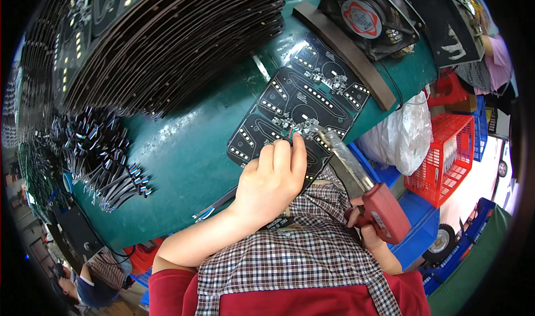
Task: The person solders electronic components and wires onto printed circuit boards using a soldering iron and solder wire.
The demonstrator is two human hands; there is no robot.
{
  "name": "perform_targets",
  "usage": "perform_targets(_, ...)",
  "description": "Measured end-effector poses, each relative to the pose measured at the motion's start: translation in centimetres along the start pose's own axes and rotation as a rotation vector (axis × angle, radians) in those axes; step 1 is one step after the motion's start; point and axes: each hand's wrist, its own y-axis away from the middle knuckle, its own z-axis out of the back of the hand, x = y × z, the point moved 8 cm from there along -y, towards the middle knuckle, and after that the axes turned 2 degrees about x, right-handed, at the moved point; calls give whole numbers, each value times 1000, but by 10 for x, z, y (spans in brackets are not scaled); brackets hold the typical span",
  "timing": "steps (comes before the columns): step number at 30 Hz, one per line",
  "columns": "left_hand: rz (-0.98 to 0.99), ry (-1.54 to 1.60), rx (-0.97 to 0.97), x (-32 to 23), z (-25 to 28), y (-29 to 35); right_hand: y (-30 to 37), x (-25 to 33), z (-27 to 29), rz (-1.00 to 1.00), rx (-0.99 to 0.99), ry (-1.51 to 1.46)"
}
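A black circuit board (256,140) with rows of small LEDs lies on the green table in front of me. My left hand (273,174) is closed, pinching a multicore cable (210,209) with thin coloured wires at its ends. The pinched end rests over the cluster of components mid-board; the other end sticks out past my left wrist. My right hand (369,237) grips a red soldering gun (384,213) by its handle. Its long metal barrel reaches up and left, and the tip is at the components beside my left fingertips. Whether the tip touches a wire, I cannot tell.
Tall stacks of similar black boards (184,43) fill the far left, with a bundle of cut cables (120,177) nearer me. A dark bar (348,57) and a fan (370,21) stand beyond the board. Right of the table are a plastic bag (398,135) and a red crate (443,154).
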Motion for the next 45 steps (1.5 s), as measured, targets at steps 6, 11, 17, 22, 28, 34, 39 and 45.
perform_targets(6, 88, 148, 9, 13, 5, 13, 6, -4, 10, 126, -222, 18)
perform_targets(11, 456, 157, -103, 98, 53, 81, -2, 0, 26, 138, -192, 77)
perform_targets(17, 636, -177, 57, 162, 61, 180, -15, -2, 16, 145, -143, 40)
perform_targets(22, 360, -193, -50, 170, 60, 191, -18, -2, 10, 62, -119, 40)
perform_targets(28, 305, -185, -46, 156, 57, 198, -20, 5, 23, 142, -152, 4)
perform_targets(34, 329, -225, 25, 156, 48, 170, -20, 9, 26, 106, -176, -7)
perform_targets(39, 580, -67, -199, 182, 64, 189, -28, -4, 21, -50, -46, -82)
perform_targets(45, 550, 68, -564, 182, 116, 161, -31, 3, 36, -58, -123, -118)
